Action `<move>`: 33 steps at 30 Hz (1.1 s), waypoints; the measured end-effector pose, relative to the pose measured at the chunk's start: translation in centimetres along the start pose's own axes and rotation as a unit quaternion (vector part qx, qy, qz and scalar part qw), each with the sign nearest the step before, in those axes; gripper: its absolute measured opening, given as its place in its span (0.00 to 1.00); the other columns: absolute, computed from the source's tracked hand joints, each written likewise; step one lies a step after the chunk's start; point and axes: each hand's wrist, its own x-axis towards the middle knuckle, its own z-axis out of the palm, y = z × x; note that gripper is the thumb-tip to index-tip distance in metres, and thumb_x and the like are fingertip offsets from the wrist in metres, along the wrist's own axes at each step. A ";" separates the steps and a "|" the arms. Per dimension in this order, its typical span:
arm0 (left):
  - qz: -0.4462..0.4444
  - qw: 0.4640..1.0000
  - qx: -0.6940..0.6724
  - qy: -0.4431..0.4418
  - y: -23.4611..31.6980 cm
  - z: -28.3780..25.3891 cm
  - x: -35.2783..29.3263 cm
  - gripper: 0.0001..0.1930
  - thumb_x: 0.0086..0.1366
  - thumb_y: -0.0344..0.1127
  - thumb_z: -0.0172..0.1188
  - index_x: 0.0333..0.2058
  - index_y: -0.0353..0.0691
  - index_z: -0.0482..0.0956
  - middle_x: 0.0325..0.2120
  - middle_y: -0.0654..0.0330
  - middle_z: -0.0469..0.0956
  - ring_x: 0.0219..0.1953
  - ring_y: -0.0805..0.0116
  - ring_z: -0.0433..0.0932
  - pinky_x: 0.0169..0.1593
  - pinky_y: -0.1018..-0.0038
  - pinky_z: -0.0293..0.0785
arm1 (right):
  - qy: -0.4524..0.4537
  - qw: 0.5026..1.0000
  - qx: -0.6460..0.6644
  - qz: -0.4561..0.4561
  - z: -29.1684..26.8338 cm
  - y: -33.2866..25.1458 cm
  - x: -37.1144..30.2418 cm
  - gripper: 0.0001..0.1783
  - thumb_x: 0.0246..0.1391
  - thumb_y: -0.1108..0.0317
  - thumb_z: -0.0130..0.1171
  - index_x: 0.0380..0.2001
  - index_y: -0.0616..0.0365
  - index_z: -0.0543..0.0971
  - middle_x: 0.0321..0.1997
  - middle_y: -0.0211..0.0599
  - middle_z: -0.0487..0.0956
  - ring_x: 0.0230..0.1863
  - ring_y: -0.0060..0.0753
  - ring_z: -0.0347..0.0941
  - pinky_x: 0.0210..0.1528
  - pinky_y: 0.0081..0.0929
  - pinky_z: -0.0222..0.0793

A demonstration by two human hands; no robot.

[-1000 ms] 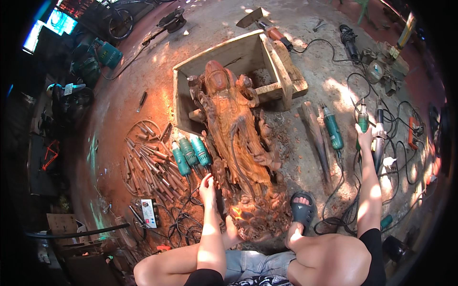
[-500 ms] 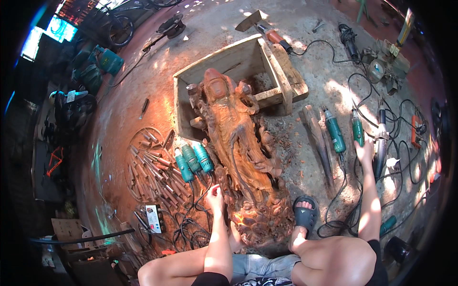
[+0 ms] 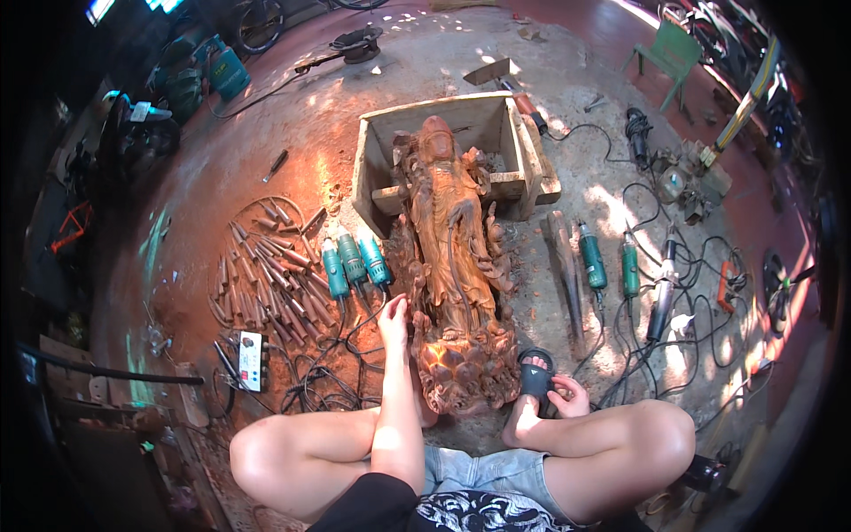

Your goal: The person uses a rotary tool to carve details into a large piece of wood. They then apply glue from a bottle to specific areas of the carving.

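Note:
A carved wooden statue (image 3: 452, 230) of a robed figure lies on its back between my legs, its upper part resting in an open wooden box frame (image 3: 372, 160). My left hand (image 3: 394, 317) is beside the statue's lower left side, fingers curled together; whatever may be in them is hidden. Close by stand three green handheld grinders (image 3: 352, 259). My right hand (image 3: 569, 396) is beside the dark slide sandal (image 3: 535, 379) on my right foot, fingers apart and holding nothing. Further right lie two more green grinders, one (image 3: 592, 259) nearer the statue and one (image 3: 630, 269) beyond it.
Many wooden-handled carving chisels (image 3: 275, 284) lie heaped on the left. A white power strip (image 3: 251, 360) and tangled black cords (image 3: 332, 377) sit nearer me. Wooden billets (image 3: 564, 266) lie right of the statue. A hatchet-like blade (image 3: 489, 71) and a green chair (image 3: 667, 58) are farther off.
My right hand has left the green grinder on the right and come back beside my right foot. The left hand stays curled by the statue. The view has shifted.

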 end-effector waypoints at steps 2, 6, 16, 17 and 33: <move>-0.011 1.000 -0.009 -0.026 -0.3 0.4 0.0 0.15 0.77 0.38 0.64 0.56 0.37 0.85 0.45 0.63 0.86 0.46 0.74 0.84 0.52 0.75 0.79 | 0.002 0.999 -0.017 0.034 -1.9 1.1 0.6 0.24 0.53 0.72 0.75 0.55 0.57 0.87 0.57 0.43 0.85 0.54 0.31 0.84 0.47 0.29 0.84; -0.070 0.992 -0.083 -0.062 0.5 2.2 -2.4 0.17 0.79 0.41 0.60 0.58 0.39 0.83 0.44 0.65 0.84 0.46 0.76 0.81 0.47 0.78 0.75 | 0.025 0.999 0.018 0.032 -5.2 2.4 0.5 0.26 0.56 0.70 0.74 0.60 0.58 0.84 0.54 0.46 0.87 0.54 0.30 0.85 0.49 0.32 0.84; -0.146 0.986 -0.058 -0.061 0.4 0.7 -2.9 0.19 0.79 0.53 0.57 0.61 0.54 0.80 0.45 0.73 0.85 0.42 0.81 0.78 0.45 0.74 0.70 | -0.012 0.997 -0.038 0.060 -5.8 1.7 -1.8 0.26 0.59 0.66 0.73 0.61 0.58 0.83 0.54 0.43 0.87 0.54 0.25 0.83 0.51 0.30 0.82; -0.146 0.986 -0.050 -0.057 0.3 0.5 -2.9 0.20 0.79 0.54 0.57 0.61 0.54 0.80 0.45 0.73 0.85 0.42 0.81 0.78 0.44 0.75 0.70 | -0.026 0.997 -0.045 0.061 -5.4 1.4 -2.0 0.26 0.60 0.66 0.73 0.61 0.58 0.83 0.54 0.43 0.87 0.54 0.25 0.82 0.51 0.29 0.82; -0.154 0.977 -0.033 -0.142 1.6 5.3 -5.8 0.38 0.80 0.66 0.42 0.75 0.44 0.63 0.74 0.50 0.63 0.76 0.54 0.62 0.76 0.59 0.57 | -0.074 0.989 -0.091 0.091 -5.9 -2.2 -1.9 0.26 0.63 0.62 0.71 0.62 0.58 0.82 0.54 0.40 0.87 0.54 0.21 0.80 0.53 0.27 0.80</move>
